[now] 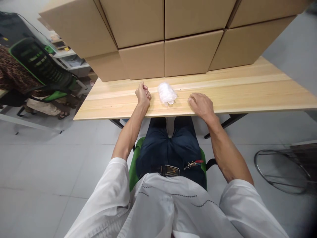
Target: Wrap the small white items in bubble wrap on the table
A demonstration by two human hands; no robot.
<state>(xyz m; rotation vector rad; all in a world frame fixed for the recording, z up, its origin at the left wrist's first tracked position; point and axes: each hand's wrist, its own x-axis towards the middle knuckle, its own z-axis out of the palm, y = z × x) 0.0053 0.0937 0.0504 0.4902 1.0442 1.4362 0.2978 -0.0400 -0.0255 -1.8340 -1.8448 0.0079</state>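
Note:
A small bundle in white, translucent wrapping lies on the wooden table, between my two hands and touching neither. What is inside the wrapping cannot be made out. To its left, my left hand rests on its side with the fingers loosely curled in and nothing visible in them. On the other side, near the table's front edge, my right hand lies palm down. Its fingers are bent under into a loose fist, and nothing shows in it.
Stacked brown cardboard boxes line the back of the table. At the left, a person sits in a green and black mesh chair. A round metal stool frame stands on the floor at right. I sit on a green chair.

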